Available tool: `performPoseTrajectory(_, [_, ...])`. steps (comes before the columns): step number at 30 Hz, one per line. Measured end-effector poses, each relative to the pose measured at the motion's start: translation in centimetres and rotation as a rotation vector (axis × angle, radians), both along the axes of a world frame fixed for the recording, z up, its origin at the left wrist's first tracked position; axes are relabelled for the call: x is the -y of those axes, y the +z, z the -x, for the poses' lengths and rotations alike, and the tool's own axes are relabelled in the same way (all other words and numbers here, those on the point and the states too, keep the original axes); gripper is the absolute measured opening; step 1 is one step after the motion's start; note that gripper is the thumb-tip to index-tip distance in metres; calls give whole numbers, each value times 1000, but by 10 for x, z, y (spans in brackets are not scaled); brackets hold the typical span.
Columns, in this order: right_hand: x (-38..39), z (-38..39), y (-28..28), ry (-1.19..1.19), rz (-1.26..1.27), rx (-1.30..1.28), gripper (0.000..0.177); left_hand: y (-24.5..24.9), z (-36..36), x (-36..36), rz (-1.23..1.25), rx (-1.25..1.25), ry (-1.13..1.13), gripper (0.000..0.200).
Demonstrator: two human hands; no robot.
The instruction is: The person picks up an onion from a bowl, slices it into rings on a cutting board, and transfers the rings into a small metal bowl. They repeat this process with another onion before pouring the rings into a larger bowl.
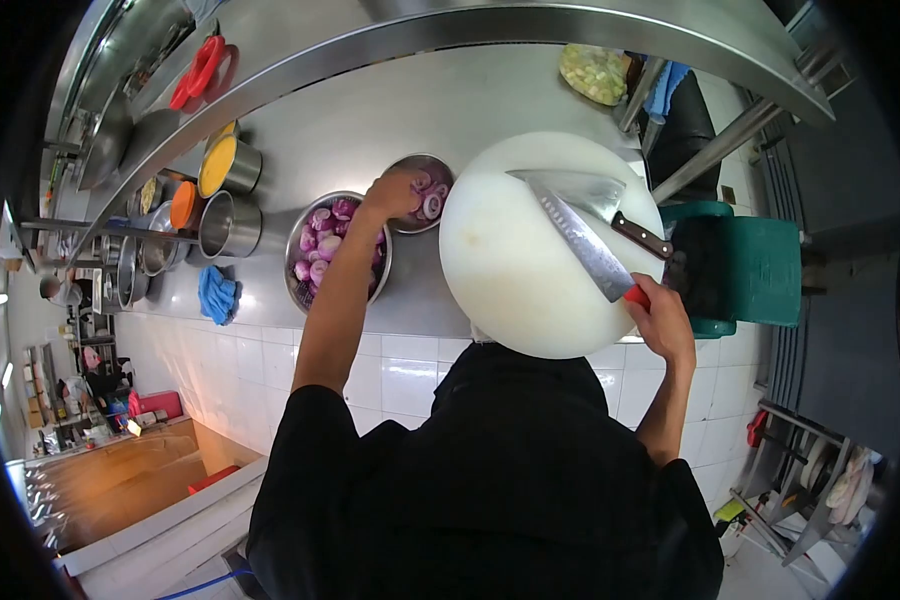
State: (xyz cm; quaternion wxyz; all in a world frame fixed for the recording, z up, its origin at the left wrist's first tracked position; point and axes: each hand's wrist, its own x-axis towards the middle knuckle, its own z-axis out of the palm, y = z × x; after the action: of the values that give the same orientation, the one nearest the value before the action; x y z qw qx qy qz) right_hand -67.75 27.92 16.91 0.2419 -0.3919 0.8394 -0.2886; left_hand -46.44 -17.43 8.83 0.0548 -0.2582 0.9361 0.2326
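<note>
My right hand point(664, 322) is wrapped round the red handle of a kitchen knife point(587, 248), whose blade points up and left over the round white cutting board point(500, 290). A cleaver point(580, 190) with a dark riveted handle lies on the board, under or against the knife's tip. My left hand point(395, 194) reaches over the rim of a small metal bowl with sliced red onion rings point(432, 203); its fingertips are not clearly visible. Below my left forearm stands a larger metal bowl of peeled whole red onions point(320, 246).
A green bin point(765, 265) stands right of the board. On the left are metal pots point(231, 224), one with yellow contents point(218, 168), and a blue cloth point(216, 295). A steel shelf edge point(450, 27) crosses above the counter. A bag of pale chopped food point(594, 72) lies behind.
</note>
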Motion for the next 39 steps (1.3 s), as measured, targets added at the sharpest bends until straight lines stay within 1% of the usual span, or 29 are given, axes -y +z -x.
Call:
performPoseTrajectory(2, [-2,4,3,17,11,-1,39,-8,8,-20,176,4,105,50])
performPoseTrajectory(3, [-3,7,4,31,21,2,38,-9,12,-29,176,6,111,50])
performPoseTrajectory(5, [-7,13,10,66,6,-41,38,-10,18,-42,199,159,242,51])
performPoseTrajectory(6, [-10,17,13,92,-8,-88,38,-15,14,-38,186,97,231,45])
performPoseTrajectory(7, [-12,24,15,90,-10,-93,38,-18,11,-34,184,92,229,45])
performPoseTrajectory(9, [-14,36,20,119,-49,-201,39,-32,5,-17,229,-49,120,42])
performPoseTrajectory(10, [-13,39,25,110,-67,-267,38,-40,3,-4,121,-180,85,36])
performPoseTrajectory(11, [-11,42,31,114,-69,-268,38,-34,3,-3,119,-180,88,36])
performPoseTrajectory(14, [-3,53,40,133,-110,-448,35,-22,-1,4,106,-208,120,32])
performPoseTrajectory(16, [3,61,47,131,-139,-486,35,-20,-4,16,-47,-207,90,32])
performPoseTrajectory(17, [6,64,50,119,-169,-521,35,-15,-8,19,-46,-211,101,32])
performPoseTrajectory(19, [7,68,51,139,-127,-547,35,-4,-15,28,154,-140,85,32])
performPoseTrajectory(20, [7,67,53,135,-135,-562,36,18,-22,22,129,-141,149,31])
performPoseTrajectory(21, [7,66,53,134,-144,-576,36,35,-33,21,128,-139,162,31])
performPoseTrajectory(23, [6,65,50,126,-148,-583,37,62,-68,25,31,-325,354,30])
performPoseTrajectory(25, [7,58,47,111,-146,-583,38,85,-111,28,-63,-334,552,30])
performPoseTrajectory(26, [6,52,50,99,-132,-539,38,84,-136,39,-59,-328,562,30])
performPoseTrajectory(28, [0,45,56,112,-82,-427,40,72,-183,59,98,-168,638,31])
performPoseTrajectory(29, [-2,43,54,120,-78,-428,40,68,-195,60,101,-168,647,31])
performPoseTrajectory(31, [-8,40,40,136,115,-158,40,62,-218,49,-139,-213,556,34])
performPoseTrajectory(32, [-11,39,29,61,47,3,38,56,-213,32,-146,-193,469,37])
performPoseTrajectory(33, [-10,35,25,34,9,166,40,40,-207,24,-95,-209,278,40])
performPoseTrajectory(34, [-8,29,20,32,23,269,42,22,-205,10,133,-266,143,43])
performPoseTrajectory(35, [-6,22,14,26,36,373,44,6,-203,6,135,-265,151,43])
performPoseTrajectory(37, [0,12,4,93,24,600,44,-16,-200,1,351,-227,132,49])
performPoseTrajectory(38, [2,7,0,129,16,696,44,-15,-196,0,351,-224,127,49])
performPoseTrajectory(39, [5,2,1,164,6,788,44,-15,-191,0,350,-165,230,49])
